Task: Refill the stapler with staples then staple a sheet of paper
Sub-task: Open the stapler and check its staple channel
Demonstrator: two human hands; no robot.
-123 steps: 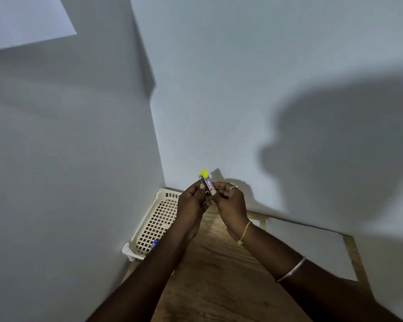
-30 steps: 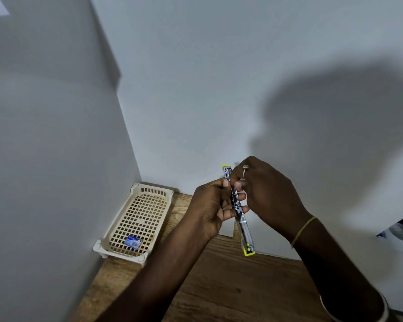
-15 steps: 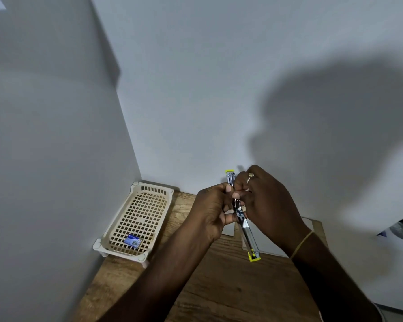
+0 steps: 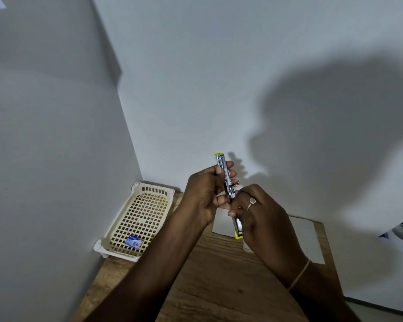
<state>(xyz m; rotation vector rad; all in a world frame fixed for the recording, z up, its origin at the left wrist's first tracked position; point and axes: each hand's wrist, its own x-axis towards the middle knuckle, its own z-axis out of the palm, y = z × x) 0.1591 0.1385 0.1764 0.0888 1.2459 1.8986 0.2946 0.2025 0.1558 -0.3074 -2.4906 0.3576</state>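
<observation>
- Between both sets of fingers, above the wooden table (image 4: 219, 287): stapler (image 4: 225, 175), swung fully open into one long strip, metal with yellow ends, held off the surface.
- Left hand (image 4: 205, 196) clamped on the stapler's upper half, thumb on the near side, fingertips (image 4: 229, 164) wrapping round the far side.
- Right hand (image 4: 261, 217) closed round the lower half; its fingers cover most of it, yellow tip pokes out below them. Ring (image 4: 252, 201) on one finger, thin band (image 4: 299, 275) at the wrist.
- Under the right fingers, on the table: white paper sheet (image 4: 305, 240), partly hidden.
- Well left of the left fingers: cream basket (image 4: 116, 231), small blue staple box (image 4: 133, 241) lying inside near its front end.
</observation>
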